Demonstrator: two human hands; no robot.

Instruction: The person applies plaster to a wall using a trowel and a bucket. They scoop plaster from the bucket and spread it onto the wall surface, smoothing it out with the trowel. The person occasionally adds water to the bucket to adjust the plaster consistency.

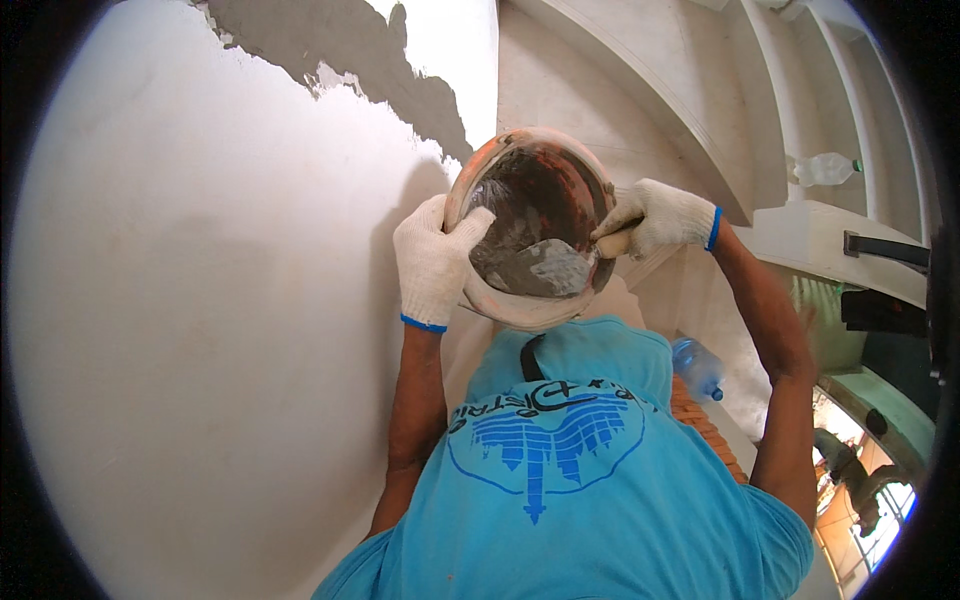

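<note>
Both my hands wear white knit gloves with blue cuffs. My left hand [437,255] grips the rim of a round bucket [530,312] on its left side, the thumb lying over the edge. The bucket is tilted so its inside shows, stained reddish and smeared with wet grey mortar [510,258]. At the right rim, my right hand [660,217] is closed around the pale wooden handle of a trowel [614,244]. Its blade seems to reach into the bucket, coated in mortar, so its outline is hard to make out.
A white wall [200,300] fills the left, with a rough grey plaster patch [340,50] at its top. Curved steps [745,110] rise at the upper right, where a clear plastic bottle [826,169] lies. A blue-tinted bottle [697,368] is by my right side.
</note>
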